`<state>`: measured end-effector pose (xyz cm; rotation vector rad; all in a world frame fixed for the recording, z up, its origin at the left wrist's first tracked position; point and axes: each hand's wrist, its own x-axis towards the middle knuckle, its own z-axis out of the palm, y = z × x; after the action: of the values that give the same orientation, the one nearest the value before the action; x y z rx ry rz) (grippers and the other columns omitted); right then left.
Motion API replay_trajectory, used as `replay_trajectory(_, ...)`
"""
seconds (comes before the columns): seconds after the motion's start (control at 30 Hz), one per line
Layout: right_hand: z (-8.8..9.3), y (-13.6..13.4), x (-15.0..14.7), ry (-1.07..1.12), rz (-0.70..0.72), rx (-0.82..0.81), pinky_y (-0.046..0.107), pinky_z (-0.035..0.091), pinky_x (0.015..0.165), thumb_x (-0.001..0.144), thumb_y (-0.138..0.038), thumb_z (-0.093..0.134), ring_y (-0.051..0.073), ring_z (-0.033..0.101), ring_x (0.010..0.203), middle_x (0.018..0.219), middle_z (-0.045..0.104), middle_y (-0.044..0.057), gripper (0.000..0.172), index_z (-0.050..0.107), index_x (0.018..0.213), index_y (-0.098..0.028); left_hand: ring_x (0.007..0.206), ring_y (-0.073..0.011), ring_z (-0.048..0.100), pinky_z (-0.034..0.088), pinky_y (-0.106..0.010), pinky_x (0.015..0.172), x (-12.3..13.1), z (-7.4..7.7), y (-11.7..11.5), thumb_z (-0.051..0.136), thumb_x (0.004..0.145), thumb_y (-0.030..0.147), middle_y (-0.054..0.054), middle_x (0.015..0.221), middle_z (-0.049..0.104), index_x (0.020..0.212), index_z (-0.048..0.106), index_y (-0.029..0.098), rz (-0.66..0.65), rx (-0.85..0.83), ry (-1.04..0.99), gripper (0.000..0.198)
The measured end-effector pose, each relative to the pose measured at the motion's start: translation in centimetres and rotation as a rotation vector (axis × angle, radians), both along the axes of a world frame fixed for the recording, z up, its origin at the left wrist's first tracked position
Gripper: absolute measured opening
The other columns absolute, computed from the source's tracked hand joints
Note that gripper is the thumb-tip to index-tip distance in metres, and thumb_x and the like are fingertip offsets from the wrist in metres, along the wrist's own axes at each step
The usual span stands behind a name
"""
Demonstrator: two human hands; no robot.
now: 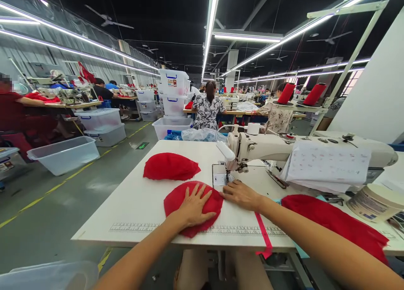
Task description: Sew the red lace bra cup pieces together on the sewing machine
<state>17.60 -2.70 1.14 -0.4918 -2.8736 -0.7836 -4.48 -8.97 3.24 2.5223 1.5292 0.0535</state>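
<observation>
The red fabric piece [175, 203], a rounded cut shape, lies flat on the white bench [142, 197] near its front edge, just in front of the needle of the sewing machine [284, 147]. The left hand [194, 208] rests on top of it, palm down, fingers spread wide. The right hand [241, 195] lies flat at the piece's right edge with its fingers close together, the fingertips touching the cloth just below the needle plate. Behind the piece, apart from it, sits a small stack of red pieces [170, 167] of the same shape. A pink strip [263, 235] runs across the bench front under the right forearm, and a printed ruler [135, 227] marks the edge. To the right, a heap of red cloth [334, 222] lies near a labelled tub [374, 202], and a printed paper sheet [328, 163] hangs over the machine's arm. Further back a person in a patterned top [207, 109] sits at another bench, and clear plastic bins [65, 154] stand on the floor at left
</observation>
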Motion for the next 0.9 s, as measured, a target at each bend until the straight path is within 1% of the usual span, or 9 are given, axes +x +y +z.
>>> replay_trajectory(0.07, -0.1, -0.2, 0.3, -0.001, -0.013, -0.006, 0.033, 0.033, 0.068, 0.086, -0.009, 0.042, 0.019, 0.047, 0.077, 0.091, 0.057, 0.008, 0.025, 0.052, 0.109, -0.015, 0.131, -0.0377, 0.008, 0.013, -0.064, 0.098, -0.3, -0.6, 0.3, 0.047, 0.078, 0.046, -0.018, 0.144, 0.016, 0.137, 0.026, 0.017, 0.041, 0.010, 0.055, 0.069)
replay_trajectory(0.13, -0.1, -0.3, 0.6, -0.003, -0.024, -0.015, 0.033, 0.033, 0.068, 0.088, -0.009, 0.040, 0.020, 0.048, 0.078, 0.092, 0.057, 0.008, 0.026, 0.050, 0.111, -0.016, 0.131, -0.0379, 0.007, 0.013, -0.064, 0.098, -0.7, -1.0, 0.3, 0.046, 0.079, 0.044, -0.019, 0.145, 0.013, 0.138, 0.024, 0.017, 0.058, 0.023, 0.079, 0.068)
replay_trajectory(0.3, 0.0, -0.6, 0.6, -0.026, -0.070, -0.029, 0.032, 0.032, 0.067, 0.087, -0.007, 0.038, 0.019, 0.048, 0.074, 0.086, 0.056, 0.008, 0.022, 0.052, 0.103, -0.012, 0.133, -0.0342, 0.006, 0.011, -0.060, 0.100, -1.4, -0.6, 0.2, 0.045, 0.079, 0.045, -0.016, 0.146, 0.012, 0.138, 0.024, 0.018, 0.073, -0.001, 0.078, 0.069)
replay_trajectory(0.47, 0.7, -2.2, 0.3, 0.015, -0.141, -0.044, 0.034, 0.032, 0.070, 0.083, -0.003, 0.039, 0.019, 0.049, 0.072, 0.080, 0.056, 0.007, 0.022, 0.054, 0.096, -0.012, 0.132, -0.0289, 0.016, 0.013, -0.053, 0.105, -2.5, 0.2, -1.0, 0.041, 0.082, 0.048, -0.013, 0.143, 0.025, 0.133, 0.037, 0.016, 0.087, 0.043, -0.019, 0.060)
replay_trajectory(0.6, 0.8, -3.7, -0.2, 0.131, -0.231, -0.189, 0.033, 0.033, 0.073, 0.083, -0.005, 0.040, 0.019, 0.051, 0.074, 0.082, 0.058, 0.007, 0.022, 0.056, 0.096, -0.014, 0.125, -0.0270, 0.035, 0.023, -0.049, 0.104, -3.8, 0.9, -1.9, 0.041, 0.084, 0.038, -0.012, 0.134, 0.043, 0.122, 0.051, 0.016, 0.074, 0.106, -0.089, 0.045)
replay_trajectory(0.67, 0.8, -4.0, -0.9, 0.207, -0.304, -0.305, 0.032, 0.034, 0.071, 0.085, -0.008, 0.040, 0.019, 0.053, 0.076, 0.082, 0.060, 0.006, 0.021, 0.059, 0.091, -0.015, 0.119, -0.0244, 0.043, 0.030, -0.044, 0.102, -3.8, 1.3, -1.4, 0.035, 0.086, 0.031, -0.011, 0.127, 0.051, 0.116, 0.055, 0.015, 0.065, 0.148, -0.107, 0.040)
replay_trajectory(0.77, 0.9, -4.0, -2.1, 0.291, -0.375, -0.402, 0.030, 0.035, 0.069, 0.085, -0.011, 0.043, 0.019, 0.055, 0.079, 0.085, 0.061, 0.007, 0.019, 0.061, 0.090, -0.015, 0.108, -0.0204, 0.053, 0.040, -0.035, 0.094, -2.9, 1.8, 0.6, 0.028, 0.088, 0.025, -0.009, 0.117, 0.059, 0.111, 0.058, 0.016, 0.077, 0.213, -0.083, 0.038)
replay_trajectory(0.83, 1.1, -4.2, -2.7, 0.310, -0.390, -0.406, 0.030, 0.036, 0.070, 0.084, -0.012, 0.045, 0.018, 0.056, 0.079, 0.085, 0.062, 0.006, 0.017, 0.061, 0.090, -0.015, 0.102, -0.0216, 0.057, 0.044, -0.034, 0.088, -2.0, 2.1, 2.3, 0.030, 0.087, 0.023, -0.010, 0.114, 0.060, 0.108, 0.059, 0.016, 0.095, 0.240, -0.048, 0.036)
replay_trajectory(0.9, 1.3, -4.7, -2.8, 0.324, -0.397, -0.406, 0.029, 0.036, 0.070, 0.083, -0.014, 0.047, 0.017, 0.056, 0.079, 0.085, 0.063, 0.005, 0.015, 0.060, 0.091, -0.016, 0.101, -0.0268, 0.057, 0.045, -0.039, 0.085, -1.4, 2.3, 3.3, 0.034, 0.083, 0.022, -0.015, 0.115, 0.058, 0.106, 0.060, 0.012, 0.108, 0.268, -0.023, 0.035)
